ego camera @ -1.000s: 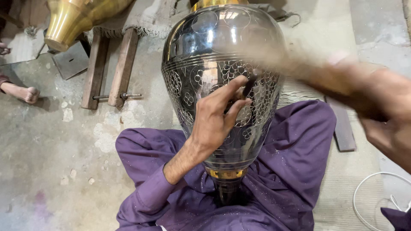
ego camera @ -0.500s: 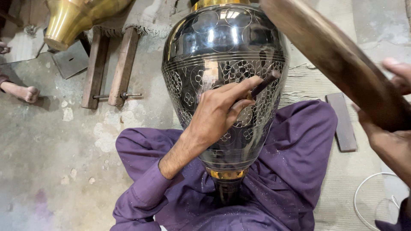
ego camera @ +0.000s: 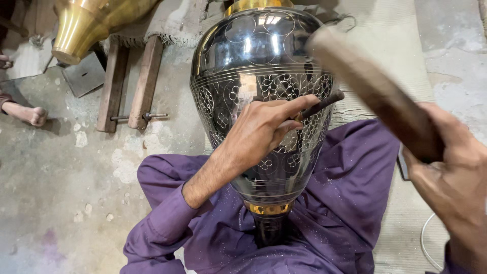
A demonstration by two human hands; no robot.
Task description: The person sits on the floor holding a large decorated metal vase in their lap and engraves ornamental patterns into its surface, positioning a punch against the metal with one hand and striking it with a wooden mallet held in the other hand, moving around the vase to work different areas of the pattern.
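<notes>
While resting on the lap, purple trousers (ego camera: 345,203), engraved black metal vase (ego camera: 258,81) stands upright betw. the knees. Left hand (ego camera: 258,134) pinches thin chisel (ego camera: 319,106) w/ tip on vase wall. Right hand (ego camera: 451,182) fist-wrapped round wooden mallet (ego camera: 370,89), raised. Beyond: wooden blocks (ego camera: 129,86), brass vessel (ego camera: 91,23).

The concrete floor (ego camera: 61,203) is dusty and stained. Two wooden blocks (ego camera: 129,83) joined by a bolt lie on it at the upper left, beside a metal plate (ego camera: 83,75). A woven mat (ego camera: 385,66) covers its right side.
</notes>
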